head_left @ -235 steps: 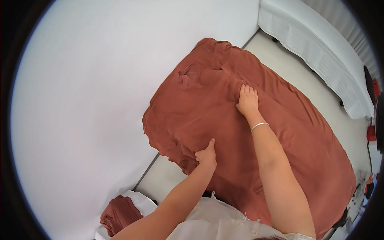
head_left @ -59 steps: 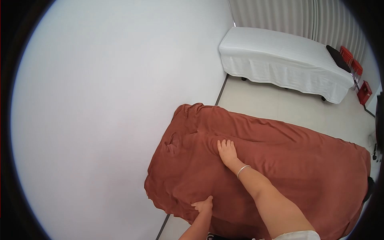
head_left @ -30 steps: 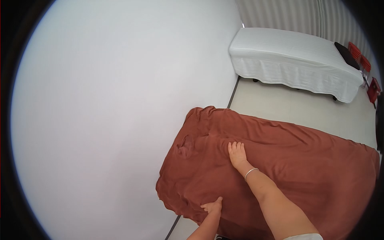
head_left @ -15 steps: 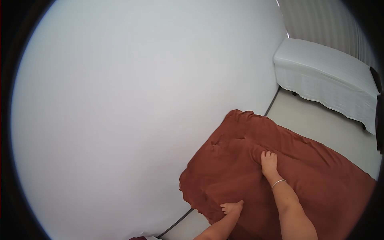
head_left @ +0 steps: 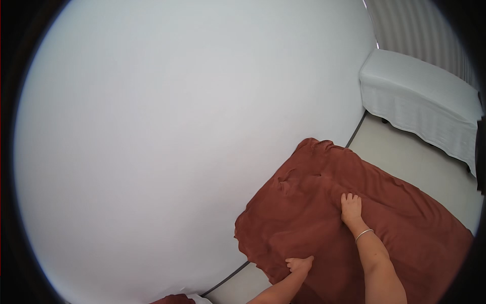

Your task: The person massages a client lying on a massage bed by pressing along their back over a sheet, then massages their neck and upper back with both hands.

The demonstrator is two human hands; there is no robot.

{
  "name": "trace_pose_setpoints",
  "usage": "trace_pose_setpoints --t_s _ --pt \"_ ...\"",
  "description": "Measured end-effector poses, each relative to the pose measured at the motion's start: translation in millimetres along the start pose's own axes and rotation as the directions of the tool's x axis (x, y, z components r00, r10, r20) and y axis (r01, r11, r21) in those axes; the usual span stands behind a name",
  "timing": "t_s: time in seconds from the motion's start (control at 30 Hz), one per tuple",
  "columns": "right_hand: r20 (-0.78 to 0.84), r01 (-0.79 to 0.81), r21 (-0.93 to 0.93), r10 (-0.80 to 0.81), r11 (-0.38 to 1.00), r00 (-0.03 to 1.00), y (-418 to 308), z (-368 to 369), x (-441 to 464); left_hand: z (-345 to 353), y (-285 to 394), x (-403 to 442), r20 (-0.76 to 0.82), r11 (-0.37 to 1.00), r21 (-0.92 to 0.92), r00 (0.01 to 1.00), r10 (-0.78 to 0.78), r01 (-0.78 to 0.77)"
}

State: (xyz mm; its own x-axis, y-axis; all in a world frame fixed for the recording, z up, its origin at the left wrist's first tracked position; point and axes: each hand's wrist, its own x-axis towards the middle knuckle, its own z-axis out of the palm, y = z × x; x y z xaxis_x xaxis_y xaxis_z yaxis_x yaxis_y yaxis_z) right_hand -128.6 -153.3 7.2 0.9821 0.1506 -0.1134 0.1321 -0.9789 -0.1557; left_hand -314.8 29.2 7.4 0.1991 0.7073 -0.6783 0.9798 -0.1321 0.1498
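A reddish-brown bed cover (head_left: 324, 223) lies spread over a low bed against the white wall, with wrinkles, a small dimple near the far end and bunched edges. Low on its wall side, my left hand (head_left: 299, 264) is closed on the fabric, the fingers curled in. Farther up and to the right, my right hand (head_left: 351, 207), with a thin bracelet at the wrist, presses into the cover with bent fingers gripping the cloth. The fingertips of both hands are partly hidden in the folds.
A white wall (head_left: 152, 142) fills the left side. Another bed draped in a white sheet (head_left: 420, 86) stands at the upper right before a pleated curtain (head_left: 422, 35). Pale floor (head_left: 405, 152) shows between the beds. Dark red fabric (head_left: 174, 299) shows at the bottom edge.
The view has shifted slightly, so the bed, cover and both hands appear farther right. Both hands stay on the cover in about the same places. More dark red fabric shows at the bottom.
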Motion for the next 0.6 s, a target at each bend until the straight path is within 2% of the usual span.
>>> trace_pose_setpoints --t_s 0.1,0.17,0.23,0.27,0.33,0.43,0.53,0.6 --pt "0.039 -0.018 0.026 0.017 1.0 0.999 -1 13 1 8 -9 5 -0.046 0.999 0.03 0.999 0.025 -0.023" --pt "-0.226 -0.071 -0.211 0.022 0.975 0.974 -9 37 2 1 -1 -18 -0.059 0.997 0.067 0.998 0.029 -0.025" --pt "-0.131 -0.077 -0.205 0.051 0.976 0.99 -14 41 4 2 11 -26 -0.074 0.995 0.095 0.997 0.036 -0.029" --pt "-0.212 -0.079 -0.241 0.027 0.967 0.977 -14 43 3 5 13 -23 -0.093 0.995 0.098 0.996 0.012 -0.003" --pt "-0.19 -0.055 -0.192 0.018 0.98 0.982 -9 33 0 4 9 -12 -0.109 0.993 0.113 0.994 -0.012 0.025" --pt "-0.197 -0.004 -0.101 -0.016 0.995 0.98 1 23 0 5 -4 3 -0.037 0.999 0.048 0.999 0.026 -0.024" --pt "-0.242 -0.012 -0.136 -0.021 0.991 0.97 -4 27 2 0 -6 -4 -0.068 0.992 0.098 0.994 0.086 -0.079" --pt "-0.319 -0.073 -0.303 -0.029 0.95 0.947 -9 34 -4 1 6 -19 -0.093 0.994 0.105 0.995 0.023 -0.014"
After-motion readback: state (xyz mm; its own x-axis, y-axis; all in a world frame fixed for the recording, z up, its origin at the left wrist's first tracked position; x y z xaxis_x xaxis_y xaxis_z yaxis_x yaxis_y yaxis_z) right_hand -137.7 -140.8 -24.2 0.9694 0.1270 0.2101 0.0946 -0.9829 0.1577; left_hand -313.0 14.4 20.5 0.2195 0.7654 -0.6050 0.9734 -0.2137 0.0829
